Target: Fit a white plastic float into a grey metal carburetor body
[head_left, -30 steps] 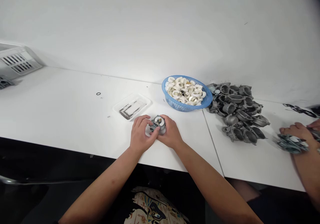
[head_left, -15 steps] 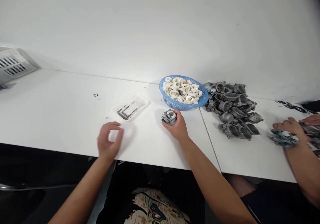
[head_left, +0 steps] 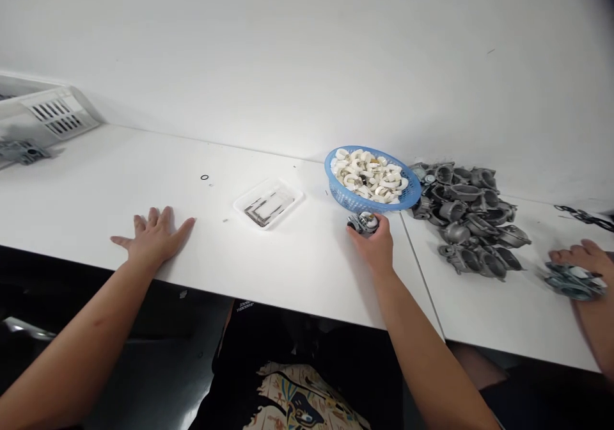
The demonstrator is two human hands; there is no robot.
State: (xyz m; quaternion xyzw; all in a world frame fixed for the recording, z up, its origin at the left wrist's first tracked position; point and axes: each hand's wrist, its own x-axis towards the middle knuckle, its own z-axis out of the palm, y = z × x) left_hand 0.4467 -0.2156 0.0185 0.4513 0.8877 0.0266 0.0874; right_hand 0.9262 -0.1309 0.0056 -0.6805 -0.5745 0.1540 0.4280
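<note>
Small grey metal part [head_left: 363,222]: sat on the white table [head_left: 297,270], just in front of the blue basket [head_left: 349,197] and close to its rim. Shiny round bit on top. Gripped by the right hand [head_left: 375,246], fingers curled around it from the near side. Hard to tell whether lifted or resting on the table.

Left hand [head_left: 154,236]: lay flat on the table, far off to the left, well apart from the part. Fingers spread wide, holding nothing, palm down near the table's front edge.

Blue basket: full of white curved pieces [head_left: 369,177], piled up with a few brown bits mixed in.

Right of the basket, touching it: a big heap of grey metal parts [head_left: 467,215], much like the one in the hand.

Left of the basket: a clear flat tray [head_left: 269,203] with thin dark metal pins inside. Further left, a tiny black ring [head_left: 204,177] alone on the table.

Far left corner: a white slotted box [head_left: 50,113].

Far right edge: another person's hand [head_left: 578,257], resting on more grey parts [head_left: 570,281]. Behind that, a dark chain-like thing [head_left: 582,215] on the table.
</note>
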